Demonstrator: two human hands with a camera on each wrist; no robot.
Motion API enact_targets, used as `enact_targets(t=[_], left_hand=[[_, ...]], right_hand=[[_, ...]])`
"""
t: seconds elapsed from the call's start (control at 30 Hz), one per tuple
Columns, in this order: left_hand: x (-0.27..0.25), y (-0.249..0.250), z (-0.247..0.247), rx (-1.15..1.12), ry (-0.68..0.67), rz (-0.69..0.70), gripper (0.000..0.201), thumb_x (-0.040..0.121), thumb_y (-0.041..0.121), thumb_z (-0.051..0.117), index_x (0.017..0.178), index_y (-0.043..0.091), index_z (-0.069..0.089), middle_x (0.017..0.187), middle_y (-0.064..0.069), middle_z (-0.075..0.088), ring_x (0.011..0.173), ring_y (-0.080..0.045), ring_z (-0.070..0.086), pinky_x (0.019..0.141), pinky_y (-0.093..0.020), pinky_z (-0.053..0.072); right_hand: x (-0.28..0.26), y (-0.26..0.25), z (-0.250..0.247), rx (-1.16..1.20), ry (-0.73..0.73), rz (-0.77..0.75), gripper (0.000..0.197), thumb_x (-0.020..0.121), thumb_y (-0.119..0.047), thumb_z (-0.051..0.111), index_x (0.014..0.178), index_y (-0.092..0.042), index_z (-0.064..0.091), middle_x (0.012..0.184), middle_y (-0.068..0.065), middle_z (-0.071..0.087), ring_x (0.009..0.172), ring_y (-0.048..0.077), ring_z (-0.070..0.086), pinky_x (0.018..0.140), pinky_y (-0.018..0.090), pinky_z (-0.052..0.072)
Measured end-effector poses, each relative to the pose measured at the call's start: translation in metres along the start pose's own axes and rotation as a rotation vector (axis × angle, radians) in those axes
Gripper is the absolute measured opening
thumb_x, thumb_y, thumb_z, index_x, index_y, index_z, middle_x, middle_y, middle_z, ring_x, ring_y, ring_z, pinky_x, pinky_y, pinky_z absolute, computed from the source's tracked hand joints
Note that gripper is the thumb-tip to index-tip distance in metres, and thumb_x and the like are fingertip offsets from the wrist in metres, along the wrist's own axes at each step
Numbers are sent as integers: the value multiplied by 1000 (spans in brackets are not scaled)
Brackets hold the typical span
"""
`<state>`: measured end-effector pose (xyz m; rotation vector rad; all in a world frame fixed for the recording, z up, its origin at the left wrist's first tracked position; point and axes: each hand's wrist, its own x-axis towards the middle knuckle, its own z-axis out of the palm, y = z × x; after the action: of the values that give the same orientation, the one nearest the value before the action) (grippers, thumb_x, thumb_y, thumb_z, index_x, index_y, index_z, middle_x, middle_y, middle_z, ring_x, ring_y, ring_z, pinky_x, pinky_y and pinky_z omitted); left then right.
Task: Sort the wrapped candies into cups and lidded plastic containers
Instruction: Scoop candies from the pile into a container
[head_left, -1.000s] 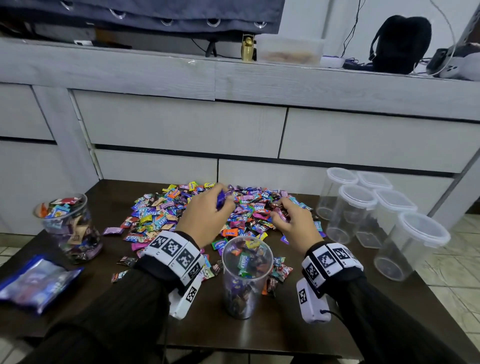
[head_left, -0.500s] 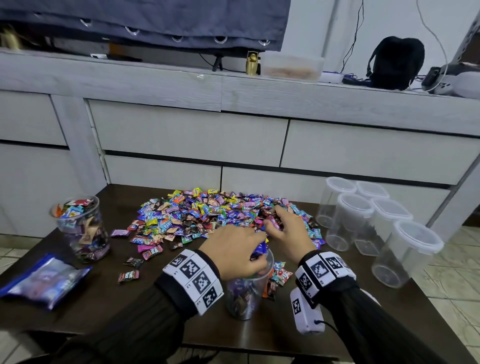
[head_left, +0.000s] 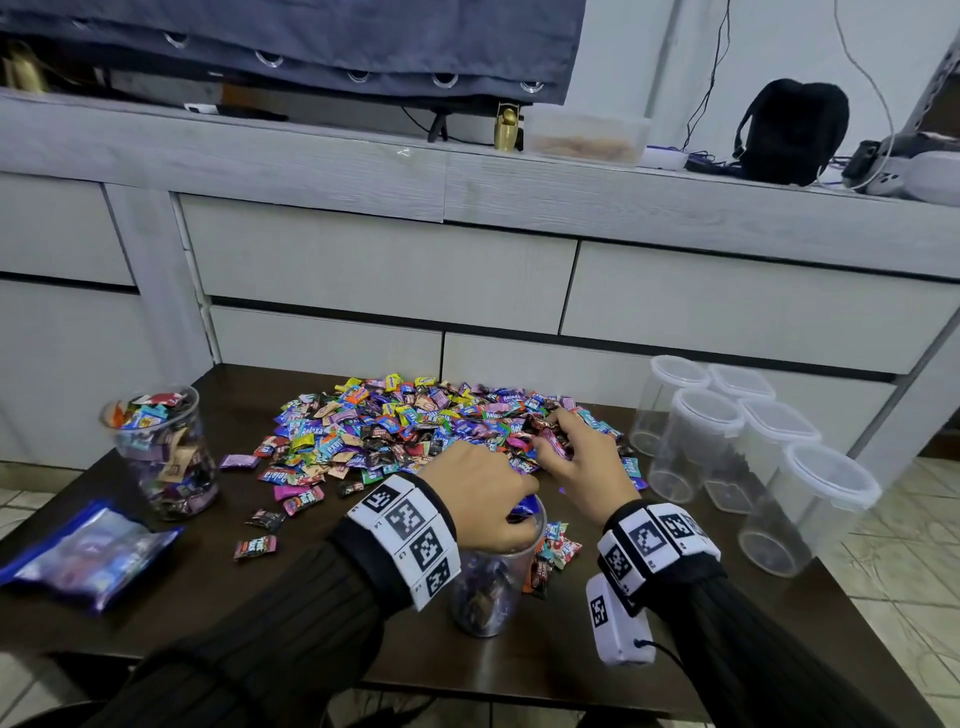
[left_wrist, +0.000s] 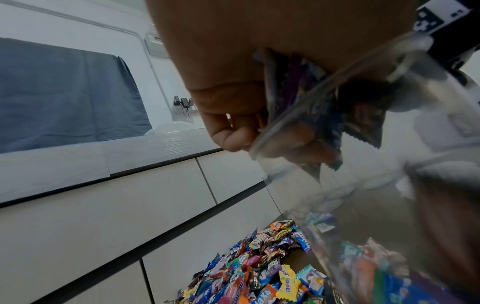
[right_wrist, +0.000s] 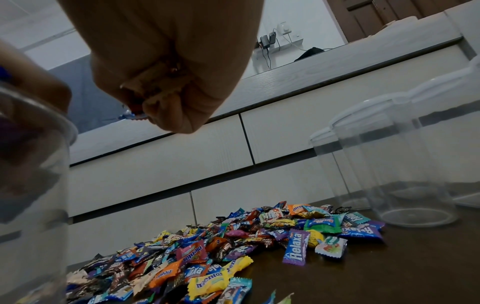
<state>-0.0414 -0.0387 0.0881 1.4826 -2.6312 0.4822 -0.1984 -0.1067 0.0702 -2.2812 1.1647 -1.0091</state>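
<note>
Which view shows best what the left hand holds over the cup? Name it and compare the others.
The left wrist view: the left hand grips dark blue and purple candies right at the rim of the clear cup. The head view shows only a blue sliver under the hand. The right wrist view catches blurred fingers at the cup's rim.

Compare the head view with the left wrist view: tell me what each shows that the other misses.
Only the head view shows the right hand gripping candies at the pile, the lidded plastic containers, the filled jar and the blue bag. Only the left wrist view shows blue-wrapped candies in the left hand's curled fingers. Both show the left hand at the clear cup's rim and the candy pile.
</note>
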Motion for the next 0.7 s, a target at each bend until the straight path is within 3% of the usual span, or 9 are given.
enact_targets(t=[0.17, 0.3, 0.43, 0.57, 0.7], left_hand=[[-3, 1, 0, -18, 48, -7, 33, 90, 51, 42, 80, 22, 54, 66, 3, 44, 57, -22, 39, 49, -27, 19], [-4, 0, 3, -69, 19, -40, 37, 91, 52, 43, 98, 21, 63, 82, 2, 51, 64, -19, 37, 55, -29, 25], [-3, 2, 5, -55, 8, -56, 40, 94, 53, 39, 100, 20, 61, 88, 1, 60, 66, -19, 45, 55, -28, 29], [-1, 3, 4, -83, 32, -70, 30, 92, 54, 40, 95, 25, 44, 82, 4, 61, 62, -20, 49, 49, -28, 22], [4, 5, 1, -154, 62, -131, 27, 91, 51, 43, 103, 27, 48, 90, 5, 63, 77, -20, 61, 54, -29, 27]], right_hand=[[0, 0, -1, 6, 13, -3, 18, 92, -17, 58, 86, 0, 52, 71, 17, 56, 57, 20, 41, 55, 31, 30], [0, 1, -2, 1, 10, 3, 19, 92, -17, 57, 88, 1, 53, 73, 20, 57, 65, 33, 49, 60, 38, 36], [0, 0, -3, -5, 9, -1, 21, 92, -18, 57, 89, 3, 53, 76, 21, 57, 68, 33, 50, 62, 39, 37], [0, 0, -4, -16, 23, 3, 19, 92, -16, 58, 90, 2, 54, 76, 20, 59, 67, 32, 51, 63, 37, 37], [0, 0, -6, -36, 38, 6, 18, 91, -14, 58, 88, 3, 54, 74, 21, 58, 63, 30, 48, 62, 35, 35]])
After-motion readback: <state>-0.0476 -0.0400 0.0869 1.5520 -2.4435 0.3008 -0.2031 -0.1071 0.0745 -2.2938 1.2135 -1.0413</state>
